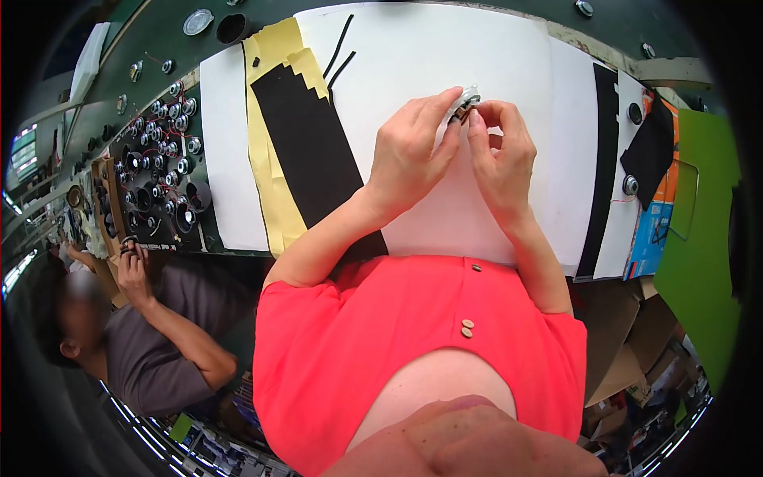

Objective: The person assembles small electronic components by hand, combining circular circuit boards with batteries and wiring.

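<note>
Over the white board (445, 40), my left hand (413, 151) pinches a small round speaker (467, 99) with a pale, shiny rim between thumb and fingers. My right hand (505, 155) meets it from the other side, thumb and forefinger closed at the speaker's lower edge. Whatever lies between those right fingertips is too small and covered to make out. Left of my hands lies a black sheet (306, 143) with a stepped upper edge, on yellow backing paper (266, 159). Two thin black strips, one of them a longer strip (340, 45), rest beside its top.
Many small wired speakers (171, 147) crowd a dark tray at the left, where a co-worker's hand (135, 274) holds a small part. A black cup (233, 29) stands at the back left. At the right are a long black band (600, 175), a speaker (630, 185) and a green panel (699, 215).
</note>
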`<state>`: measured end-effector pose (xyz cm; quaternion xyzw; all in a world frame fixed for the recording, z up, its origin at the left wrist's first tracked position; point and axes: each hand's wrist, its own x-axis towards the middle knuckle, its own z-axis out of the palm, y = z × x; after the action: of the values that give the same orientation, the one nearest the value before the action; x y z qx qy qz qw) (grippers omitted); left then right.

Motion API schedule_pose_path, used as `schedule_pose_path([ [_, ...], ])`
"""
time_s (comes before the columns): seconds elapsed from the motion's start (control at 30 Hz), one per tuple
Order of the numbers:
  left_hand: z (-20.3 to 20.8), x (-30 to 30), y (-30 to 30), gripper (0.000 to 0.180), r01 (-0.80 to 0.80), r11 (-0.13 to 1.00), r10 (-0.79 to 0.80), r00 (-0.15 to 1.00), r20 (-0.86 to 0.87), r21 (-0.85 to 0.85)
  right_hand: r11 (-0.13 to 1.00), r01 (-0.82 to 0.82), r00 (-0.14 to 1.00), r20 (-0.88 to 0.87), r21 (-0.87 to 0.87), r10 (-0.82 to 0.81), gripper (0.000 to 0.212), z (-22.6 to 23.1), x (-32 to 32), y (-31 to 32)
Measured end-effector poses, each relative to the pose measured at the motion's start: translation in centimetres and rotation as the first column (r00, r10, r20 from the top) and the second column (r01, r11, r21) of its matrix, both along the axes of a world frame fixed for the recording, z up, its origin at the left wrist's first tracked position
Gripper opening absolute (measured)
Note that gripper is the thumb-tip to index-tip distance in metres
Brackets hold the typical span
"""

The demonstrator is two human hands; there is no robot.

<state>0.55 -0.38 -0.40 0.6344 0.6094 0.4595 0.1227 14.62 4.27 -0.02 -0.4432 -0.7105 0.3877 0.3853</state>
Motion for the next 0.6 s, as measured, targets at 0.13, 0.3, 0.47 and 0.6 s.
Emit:
schedule_pose_path([
  [0.13, -1.0, 0.2, -0.2, 0.040, -0.004, 0.999, 0.002, 0.999, 0.053, 0.034, 1.000, 0.002, 1.000, -0.012, 0.024, -0.002, 0.008, -0.5, -0.4, -0.2],
  [0.3, -1.3, 0.4, -0.2, 0.040, -0.011, 0.999, 0.008, 0.995, 0.096, 0.031, 0.996, 0.016, 0.999, -0.038, 0.093, -0.012, 0.014, -1.1, -0.5, -0.1],
  [0.47, -0.7, 0.3, -0.3, 0.044, -0.004, 0.996, 0.024, 0.971, 0.236, -0.086, 0.972, 0.026, 0.999, -0.032, 0.234, -0.019, 0.017, -1.4, -0.7, 0.3],
  [0.6, -1.0, 0.4, -0.3, 0.045, 0.010, 0.995, 0.019, 0.956, 0.292, -0.096, 0.948, 0.052, 0.997, -0.065, 0.313, -0.034, 0.017, -1.9, -0.7, 0.4],
])
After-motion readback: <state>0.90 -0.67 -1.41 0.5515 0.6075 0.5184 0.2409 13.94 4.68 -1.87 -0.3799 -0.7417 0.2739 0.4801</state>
